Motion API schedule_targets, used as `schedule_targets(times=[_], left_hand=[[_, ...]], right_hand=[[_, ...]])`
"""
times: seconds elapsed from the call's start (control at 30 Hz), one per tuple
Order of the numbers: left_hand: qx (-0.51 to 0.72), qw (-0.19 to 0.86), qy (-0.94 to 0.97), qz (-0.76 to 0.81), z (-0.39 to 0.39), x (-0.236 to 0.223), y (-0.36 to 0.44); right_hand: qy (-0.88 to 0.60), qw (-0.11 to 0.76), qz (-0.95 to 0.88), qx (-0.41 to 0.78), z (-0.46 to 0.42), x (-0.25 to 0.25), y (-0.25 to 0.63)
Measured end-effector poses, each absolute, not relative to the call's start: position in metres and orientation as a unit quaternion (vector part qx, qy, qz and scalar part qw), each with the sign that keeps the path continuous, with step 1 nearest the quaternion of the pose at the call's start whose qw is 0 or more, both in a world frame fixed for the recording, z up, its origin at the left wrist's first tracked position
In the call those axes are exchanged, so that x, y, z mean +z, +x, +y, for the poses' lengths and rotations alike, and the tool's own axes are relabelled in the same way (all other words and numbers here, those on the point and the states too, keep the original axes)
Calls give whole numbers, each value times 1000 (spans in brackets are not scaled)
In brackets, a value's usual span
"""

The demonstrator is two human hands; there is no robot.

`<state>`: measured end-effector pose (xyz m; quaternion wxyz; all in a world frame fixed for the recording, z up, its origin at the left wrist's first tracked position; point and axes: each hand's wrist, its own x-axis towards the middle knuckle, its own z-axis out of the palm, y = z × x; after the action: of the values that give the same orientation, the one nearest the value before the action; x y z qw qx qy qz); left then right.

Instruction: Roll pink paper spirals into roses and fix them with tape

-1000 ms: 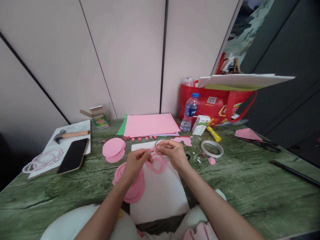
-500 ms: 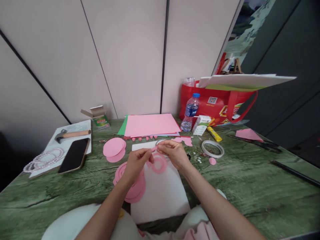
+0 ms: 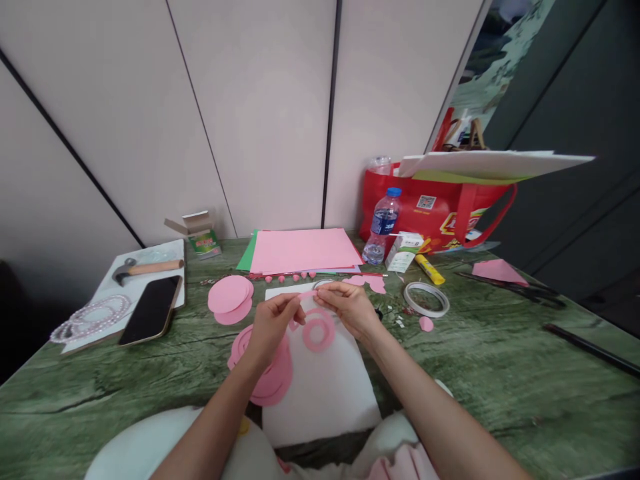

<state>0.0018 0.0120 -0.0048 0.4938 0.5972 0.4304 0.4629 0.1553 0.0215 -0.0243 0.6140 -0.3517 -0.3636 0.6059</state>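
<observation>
My left hand (image 3: 277,319) and my right hand (image 3: 349,308) are both pinched on a thin strip of pink paper (image 3: 308,294), stretched between the fingertips. More of the pink spiral dangles under them, with a ring-shaped coil (image 3: 319,335) over a white sheet (image 3: 325,400). Beside my left forearm lies a stack of spiral-cut pink paper (image 3: 273,387), partly hidden by the arm. Farther back on the left are plain pink paper circles (image 3: 231,295).
Pink sheets (image 3: 305,249) lie at the back. Right of them are a water bottle (image 3: 383,227), a carton (image 3: 404,252), a glue stick (image 3: 430,269), a tape roll (image 3: 427,299), scissors (image 3: 520,288) and a red bag (image 3: 425,207). Leftward lie a phone (image 3: 151,310) and a hammer (image 3: 147,269).
My hands have drawn slightly apart, and more of the pink strip shows between the fingertips. The hanging ring shows more clearly below. The view has shifted a little.
</observation>
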Motion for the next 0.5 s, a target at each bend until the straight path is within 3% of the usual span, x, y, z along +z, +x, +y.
schedule_targets(times=[0.5], left_hand=[[477, 491, 577, 445, 11, -4, 2]], right_hand=[[-341, 598, -367, 626, 25, -29, 158]])
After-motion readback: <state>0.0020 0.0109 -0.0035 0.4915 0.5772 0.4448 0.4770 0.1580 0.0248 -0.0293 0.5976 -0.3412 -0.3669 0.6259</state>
